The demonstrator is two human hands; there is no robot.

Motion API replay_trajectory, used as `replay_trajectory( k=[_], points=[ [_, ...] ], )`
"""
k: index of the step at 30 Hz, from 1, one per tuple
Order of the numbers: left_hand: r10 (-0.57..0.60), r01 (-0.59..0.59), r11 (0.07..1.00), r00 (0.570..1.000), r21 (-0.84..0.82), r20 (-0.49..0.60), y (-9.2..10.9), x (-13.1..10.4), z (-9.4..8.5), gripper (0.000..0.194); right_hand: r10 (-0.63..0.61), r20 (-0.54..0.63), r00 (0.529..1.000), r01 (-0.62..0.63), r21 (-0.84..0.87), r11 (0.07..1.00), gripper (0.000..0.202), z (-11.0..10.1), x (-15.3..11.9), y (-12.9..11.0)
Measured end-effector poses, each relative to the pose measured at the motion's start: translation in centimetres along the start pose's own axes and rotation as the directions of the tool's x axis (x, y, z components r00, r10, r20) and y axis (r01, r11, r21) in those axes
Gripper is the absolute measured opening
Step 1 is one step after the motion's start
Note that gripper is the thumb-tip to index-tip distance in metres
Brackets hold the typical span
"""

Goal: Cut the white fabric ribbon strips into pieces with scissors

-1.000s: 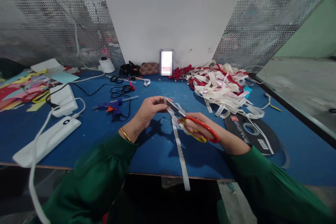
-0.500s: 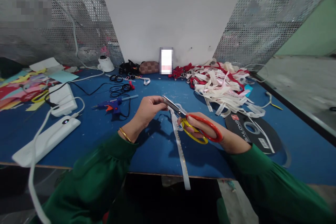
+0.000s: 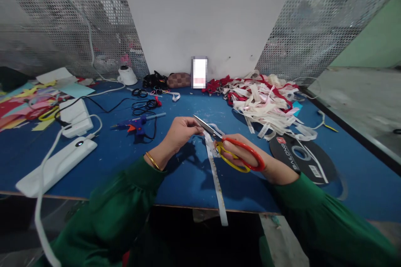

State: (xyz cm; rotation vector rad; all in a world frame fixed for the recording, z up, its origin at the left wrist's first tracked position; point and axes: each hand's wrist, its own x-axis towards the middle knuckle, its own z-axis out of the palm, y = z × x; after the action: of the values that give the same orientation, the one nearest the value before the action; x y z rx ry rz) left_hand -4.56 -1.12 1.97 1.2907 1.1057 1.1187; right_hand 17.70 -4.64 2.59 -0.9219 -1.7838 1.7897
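Note:
My left hand [image 3: 181, 134] pinches the upper end of a white ribbon [image 3: 214, 177] with gold printing. The ribbon's long tail hangs down past the table's front edge. My right hand [image 3: 239, 150] is wrapped round scissors [image 3: 257, 158] with one red and one yellow handle loop. The scissor blades point up and left, their tips close to my left fingertips and lying over the ribbon's top. Whether the blades touch the ribbon I cannot tell. A loop of ribbon also shows beside the blades, partly hidden by my right fingers.
A tangled heap of white and red ribbons [image 3: 263, 100] lies at the back right, by a black ribbon spool [image 3: 288, 167]. On the left are a blue glue gun [image 3: 136, 125], a white power strip [image 3: 58, 169] with cables, and coloured paper [image 3: 19, 108]. A phone [image 3: 199, 73] leans against the white board.
My left hand has shifted very slightly right and down along with the ribbon's top end. The scissors stay almost where they were, and the view has moved a little.

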Motion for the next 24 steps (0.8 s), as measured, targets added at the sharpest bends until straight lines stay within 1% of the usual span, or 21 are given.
replay_trajectory(
  k=[2, 3, 5, 7, 9, 11, 12, 13, 14, 15, 16, 17, 18, 19, 20, 22, 24],
  points=[
    [-0.006, 0.006, 1.0, 1.0, -0.029, 0.0, 0.0, 0.0, 0.1, 0.009, -0.057, -0.042, 0.997, 0.058, 0.015, 0.998, 0.046, 0.0, 0.1, 0.3],
    [-0.004, 0.004, 0.999, 1.0, -0.043, -0.01, 0.1, 0.0, 0.1, 0.011, -0.098, -0.085, 0.992, 0.1, 0.019, 0.995, 0.046, -0.1, 0.3, 0.4],
    [0.009, -0.011, 0.999, 0.999, -0.051, -0.044, 0.3, -0.1, 0.1, 0.014, -0.163, -0.202, 0.966, 0.171, 0.018, 0.985, 0.045, -0.2, 0.7, 0.8],
    [0.029, -0.032, 0.999, 0.997, -0.041, -0.071, 0.5, -0.1, 0.1, 0.016, -0.181, -0.338, 0.923, 0.194, 0.006, 0.981, 0.048, -0.4, 1.1, 1.1],
    [0.052, -0.054, 0.998, 0.996, -0.027, -0.073, 0.5, -0.2, 0.2, 0.017, -0.191, -0.447, 0.874, 0.198, -0.031, 0.98, 0.055, -0.6, 1.5, 1.2],
    [0.072, -0.072, 0.997, 0.996, -0.009, -0.053, 0.5, -0.2, 0.4, 0.017, -0.235, -0.535, 0.811, 0.189, -0.141, 0.972, 0.059, -1.0, 1.6, 1.0],
    [0.079, -0.079, 0.997, 0.996, 0.002, -0.044, 0.5, -0.3, 0.5, 0.017, -0.259, -0.576, 0.775, 0.145, -0.237, 0.961, 0.06, -1.3, 1.5, 0.9],
    [0.084, -0.084, 0.996, 0.996, 0.011, -0.039, 0.4, -0.3, 0.5, 0.017, -0.277, -0.616, 0.737, 0.058, -0.351, 0.935, 0.06, -1.6, 1.5, 0.7],
    [0.085, -0.084, 0.996, 0.996, 0.017, -0.042, 0.4, -0.2, 0.5, 0.016, -0.282, -0.656, 0.7, -0.078, -0.463, 0.883, 0.06, -2.1, 1.3, 0.6],
    [0.083, -0.082, 0.996, 0.995, 0.019, -0.051, 0.4, -0.2, 0.5, 0.016, -0.275, -0.696, 0.663, -0.243, -0.548, 0.8, 0.06, -2.6, 1.2, 0.5],
    [0.079, -0.078, 0.997, 0.995, 0.016, -0.064, 0.4, -0.2, 0.5, 0.015, -0.258, -0.728, 0.636, -0.401, -0.596, 0.695, 0.06, -3.1, 1.2, 0.4],
    [0.073, -0.073, 0.997, 0.994, 0.008, -0.078, 0.4, -0.1, 0.4, 0.015, -0.233, -0.747, 0.622, -0.526, -0.62, 0.583, 0.06, -3.6, 1.2, 0.4],
    [0.066, -0.067, 0.998, 0.994, -0.004, -0.091, 0.4, -0.1, 0.3, 0.016, -0.207, -0.754, 0.623, -0.607, -0.633, 0.48, 0.058, -4.0, 1.2, 0.5],
    [0.058, -0.06, 0.998, 0.993, -0.017, -0.102, 0.5, 0.0, 0.2, 0.017, -0.18, -0.749, 0.638, -0.65, -0.649, 0.395, 0.055, -4.4, 1.3, 0.8],
    [0.051, -0.055, 0.998, 0.993, -0.031, -0.11, 0.5, 0.0, 0.1, 0.018, -0.157, -0.733, 0.662, -0.664, -0.67, 0.331, 0.052, -4.7, 1.4, 1.0],
    [0.043, -0.049, 0.998, 0.993, -0.05, -0.113, 0.7, -0.1, 0.0, 0.021, -0.13, -0.691, 0.711, -0.651, -0.717, 0.25, 0.045, -5.0, 1.5, 1.6],
    [0.05, -0.057, 0.996, 0.992, -0.062, -0.114, 0.8, -0.2, 0.0, 0.023, -0.161, -0.644, 0.748, -0.614, -0.763, 0.204, 0.038, -5.0, 1.4, 1.9]
  ],
)
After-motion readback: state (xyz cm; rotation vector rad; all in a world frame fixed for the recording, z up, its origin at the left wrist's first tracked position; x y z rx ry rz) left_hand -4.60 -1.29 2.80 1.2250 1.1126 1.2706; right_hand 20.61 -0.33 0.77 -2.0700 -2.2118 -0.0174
